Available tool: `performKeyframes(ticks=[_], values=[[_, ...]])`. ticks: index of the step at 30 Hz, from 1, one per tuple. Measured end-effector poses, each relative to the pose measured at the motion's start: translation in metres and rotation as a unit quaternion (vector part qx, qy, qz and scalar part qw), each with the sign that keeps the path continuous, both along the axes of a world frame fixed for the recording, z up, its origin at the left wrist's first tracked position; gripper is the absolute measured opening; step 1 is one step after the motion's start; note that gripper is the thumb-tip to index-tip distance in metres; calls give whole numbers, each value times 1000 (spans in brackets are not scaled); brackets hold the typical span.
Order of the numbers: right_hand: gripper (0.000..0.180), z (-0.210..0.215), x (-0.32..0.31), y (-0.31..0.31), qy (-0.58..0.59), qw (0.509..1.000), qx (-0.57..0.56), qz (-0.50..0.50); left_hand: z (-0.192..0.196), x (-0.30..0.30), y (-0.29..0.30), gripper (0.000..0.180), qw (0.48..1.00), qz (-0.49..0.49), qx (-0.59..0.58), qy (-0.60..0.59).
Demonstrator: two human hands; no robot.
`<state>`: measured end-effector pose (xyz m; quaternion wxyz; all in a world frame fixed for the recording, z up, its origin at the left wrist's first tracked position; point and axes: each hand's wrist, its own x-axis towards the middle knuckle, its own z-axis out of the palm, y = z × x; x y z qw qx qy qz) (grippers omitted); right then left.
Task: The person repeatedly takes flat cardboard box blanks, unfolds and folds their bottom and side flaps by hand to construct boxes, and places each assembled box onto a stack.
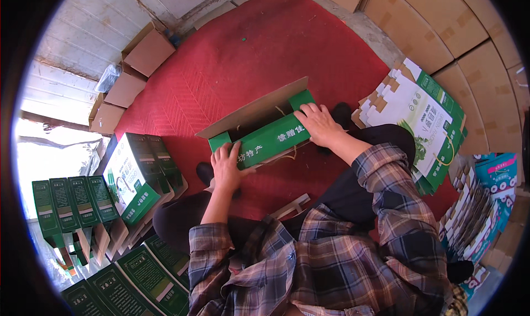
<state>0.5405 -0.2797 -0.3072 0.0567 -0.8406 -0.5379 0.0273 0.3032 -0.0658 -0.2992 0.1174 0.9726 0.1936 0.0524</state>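
Observation:
Between my knees is a green cardboard gift box (264, 143) with white lettering and a cord handle. One brown flap stands raised along its far edge, and its inside shows as a dark gap. My left hand (226, 164) lies on the box's left end, thumb and fingers apart over the green panel. At the right end, my right hand (320, 124) rests with its fingers spread over the corner. Both hands press on the cardboard from above; neither is wrapped round it.
Flat printed cartons (425, 117) are stacked at my right, with teal packages (499, 175) beyond. Folded green boxes (132, 172) stand at my left. Brown cartons (408, 23) line the right wall; open ones (149, 48) stand far left. Red carpet (248, 51) covers the floor.

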Motion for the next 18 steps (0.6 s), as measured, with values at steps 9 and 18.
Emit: performKeyframes(ticks=[9, 18], values=[[59, 10, 3, 3, 71, 996, -52, -1, -5, 7, 6, 92, 999, -7, -28, 46], [87, -10, -7, 12, -13, 998, -60, 30, -14, -2, 19, 96, 999, -36, -19, 27]])
